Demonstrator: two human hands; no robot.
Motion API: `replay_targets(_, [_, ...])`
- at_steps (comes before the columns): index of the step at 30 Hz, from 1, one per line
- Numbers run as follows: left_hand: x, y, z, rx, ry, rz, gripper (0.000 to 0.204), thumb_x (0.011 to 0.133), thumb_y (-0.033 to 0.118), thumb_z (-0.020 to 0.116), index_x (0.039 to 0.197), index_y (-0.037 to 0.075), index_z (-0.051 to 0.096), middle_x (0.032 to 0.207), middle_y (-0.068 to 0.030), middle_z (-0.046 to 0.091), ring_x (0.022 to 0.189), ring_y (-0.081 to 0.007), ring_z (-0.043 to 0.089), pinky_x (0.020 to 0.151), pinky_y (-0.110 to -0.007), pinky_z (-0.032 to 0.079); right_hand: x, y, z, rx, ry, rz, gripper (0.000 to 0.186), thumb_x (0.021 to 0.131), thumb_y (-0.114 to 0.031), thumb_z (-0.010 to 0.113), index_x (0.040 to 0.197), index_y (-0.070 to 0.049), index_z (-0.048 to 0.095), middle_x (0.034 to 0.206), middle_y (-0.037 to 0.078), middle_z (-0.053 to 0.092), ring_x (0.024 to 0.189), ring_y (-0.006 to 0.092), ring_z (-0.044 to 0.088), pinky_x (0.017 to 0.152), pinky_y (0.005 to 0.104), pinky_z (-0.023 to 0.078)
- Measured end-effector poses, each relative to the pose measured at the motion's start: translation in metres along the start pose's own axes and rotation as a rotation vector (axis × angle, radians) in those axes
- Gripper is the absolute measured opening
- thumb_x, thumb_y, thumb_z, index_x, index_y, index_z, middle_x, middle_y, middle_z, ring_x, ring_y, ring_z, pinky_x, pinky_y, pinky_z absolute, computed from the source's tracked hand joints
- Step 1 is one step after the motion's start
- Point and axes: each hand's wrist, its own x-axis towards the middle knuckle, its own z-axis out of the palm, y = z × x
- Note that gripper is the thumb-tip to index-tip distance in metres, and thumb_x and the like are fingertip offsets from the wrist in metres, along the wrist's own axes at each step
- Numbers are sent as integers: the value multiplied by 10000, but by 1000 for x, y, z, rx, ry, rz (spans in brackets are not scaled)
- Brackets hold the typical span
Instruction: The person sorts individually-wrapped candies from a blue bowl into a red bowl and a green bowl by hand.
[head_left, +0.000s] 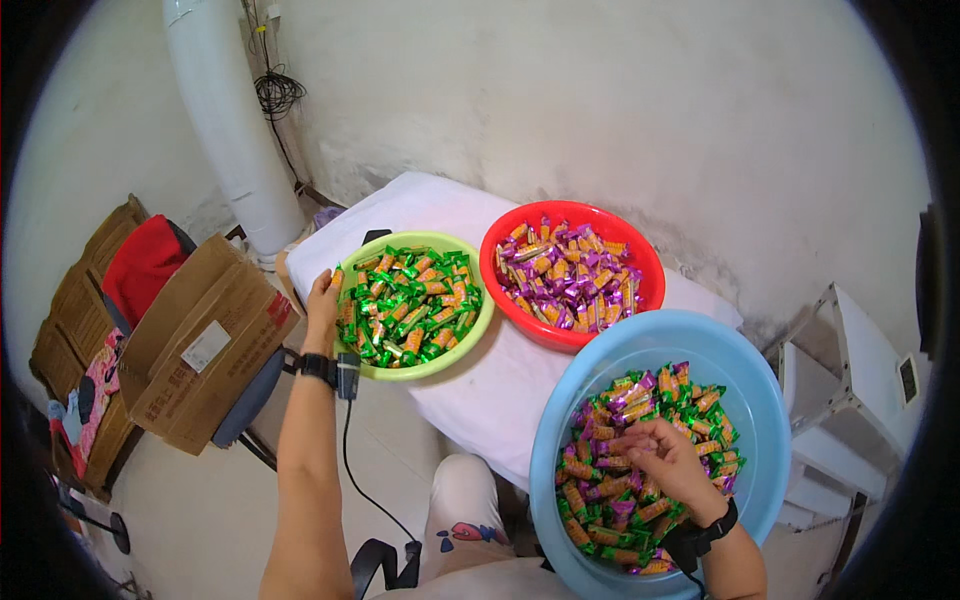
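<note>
My left hand (323, 302) is at the left rim of the light green bowl (485, 318), its fingers closed on a small wrapped candy (337, 277) with an orange and green wrapper. Green-wrapped candies (408, 305) fill that bowl. Over on the right, my right hand (668, 458) reaches into the big blue basin (752, 400), just above a mixed heap of green and purple candies (610, 485). Its thumb and fingers are bent and apart, with no candy visible between them. Behind the basin, a red bowl (493, 290) contains purple-wrapped candies (570, 270).
Both smaller bowls rest on a white-covered table (480, 400) against the wall. To the left, an open cardboard box (205, 350) sits on a chair near a white pipe (225, 120). White shelving (850, 360) stands at the right. A cable (345, 460) hangs from my left wrist.
</note>
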Motion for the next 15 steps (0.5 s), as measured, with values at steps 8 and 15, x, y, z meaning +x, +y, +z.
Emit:
replay_targets(8, [-29, 17, 15, 168, -169, 28, 367, 897, 117, 459, 1253, 35, 502, 1176, -129, 562, 1014, -201, 545, 871, -316, 444, -1, 1, -38, -716, 247, -112, 211, 794, -127, 632, 984, -45, 589, 843, 103, 567, 756, 221, 586, 680, 316, 469])
replay_targets(15, [-172, 102, 56, -188, -360, -116, 332, 926, 175, 490, 1237, 63, 522, 1240, -59, 526, 1107, -155, 506, 876, -287, 413, 19, 52, -46, -1015, 173, -415, 258, 772, -108, 645, 1014, -46, 579, 892, 126, 562, 815, 302, 569, 700, 358, 475])
